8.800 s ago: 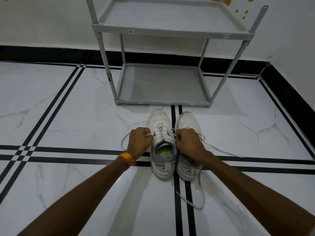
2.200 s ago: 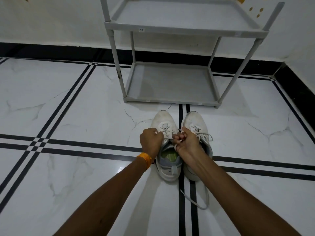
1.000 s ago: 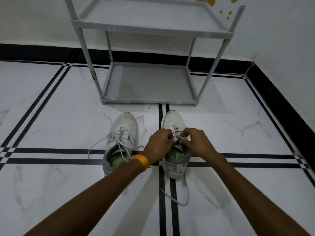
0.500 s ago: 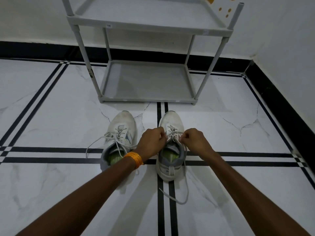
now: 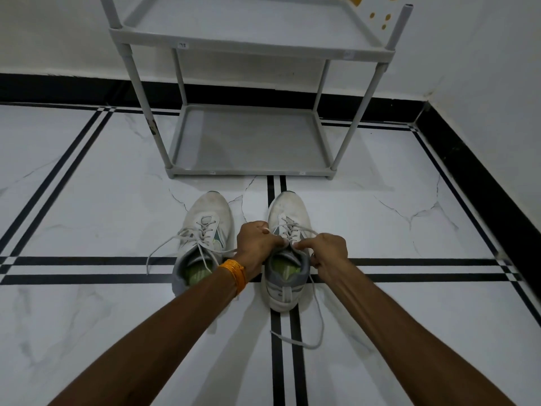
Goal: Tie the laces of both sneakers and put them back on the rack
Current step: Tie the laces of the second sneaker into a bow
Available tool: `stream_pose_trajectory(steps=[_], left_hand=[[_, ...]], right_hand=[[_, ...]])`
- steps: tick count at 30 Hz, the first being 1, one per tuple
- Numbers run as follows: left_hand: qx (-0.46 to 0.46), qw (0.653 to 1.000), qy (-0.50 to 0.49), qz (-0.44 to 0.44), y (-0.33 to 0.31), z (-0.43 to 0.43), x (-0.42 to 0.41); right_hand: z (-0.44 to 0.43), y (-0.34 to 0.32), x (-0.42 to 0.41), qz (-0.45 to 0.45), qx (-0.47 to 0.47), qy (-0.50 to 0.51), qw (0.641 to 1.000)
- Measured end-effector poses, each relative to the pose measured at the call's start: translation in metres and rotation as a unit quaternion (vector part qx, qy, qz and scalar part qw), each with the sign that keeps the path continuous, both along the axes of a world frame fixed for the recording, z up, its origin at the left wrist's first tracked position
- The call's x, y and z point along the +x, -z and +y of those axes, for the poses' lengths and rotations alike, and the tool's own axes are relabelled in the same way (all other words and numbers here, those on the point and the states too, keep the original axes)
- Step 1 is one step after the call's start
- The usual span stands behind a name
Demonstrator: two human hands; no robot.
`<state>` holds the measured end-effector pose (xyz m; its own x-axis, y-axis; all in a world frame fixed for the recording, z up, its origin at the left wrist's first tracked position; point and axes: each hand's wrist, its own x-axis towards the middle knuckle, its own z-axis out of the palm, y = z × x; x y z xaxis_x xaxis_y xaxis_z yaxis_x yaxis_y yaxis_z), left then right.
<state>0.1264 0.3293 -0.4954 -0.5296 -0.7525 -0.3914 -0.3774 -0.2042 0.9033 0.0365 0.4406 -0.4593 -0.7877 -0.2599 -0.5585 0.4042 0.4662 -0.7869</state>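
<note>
Two white sneakers stand on the floor, toes toward the grey rack (image 5: 248,171). The left sneaker (image 5: 209,218) has laces knotted in a bow, with loops and ends spread to its left. At the tongue of the right sneaker (image 5: 288,209), my left hand (image 5: 254,244) and my right hand (image 5: 329,250) each pinch a strand of its lace (image 5: 317,323). One long end of that lace trails back over the floor past the heel. An orange band circles my left wrist.
The rack has two bare grey shelves and stands against the white wall, just beyond the sneakers' toes. A black skirting and a wall run along the right side. The floor is white marble with black stripes.
Earlier both hands worked the left sneaker's laces with the pair side by side. The left sneaker now sits apart to the left, and both hands hold the right sneaker's lace.
</note>
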Motion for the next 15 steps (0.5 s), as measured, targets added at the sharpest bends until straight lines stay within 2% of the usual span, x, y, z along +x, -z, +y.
stream_pose_trajectory(steps=[2,5,11,13,15], left_hand=[[-0.037,0.999,-0.007,0.001,0.003,0.002,0.001],[-0.077,0.997,-0.009,0.004,0.004,0.000,0.002],[-0.058,0.998,-0.021,-0.007,0.010,0.000,0.006],[-0.090,0.996,-0.002,-0.008,0.005,0.000,0.010],[-0.171,0.984,0.043,-0.004,-0.010,-0.007,0.016]], right_hand=[[-0.006,0.000,0.004,0.062,0.031,-0.005,0.998],[-0.010,0.004,0.008,0.110,0.051,-0.012,0.993],[-0.006,0.006,0.011,0.169,0.061,-0.033,0.983],[-0.001,-0.001,0.006,0.240,0.071,-0.092,0.964],[0.005,-0.018,-0.005,0.331,0.093,-0.194,0.919]])
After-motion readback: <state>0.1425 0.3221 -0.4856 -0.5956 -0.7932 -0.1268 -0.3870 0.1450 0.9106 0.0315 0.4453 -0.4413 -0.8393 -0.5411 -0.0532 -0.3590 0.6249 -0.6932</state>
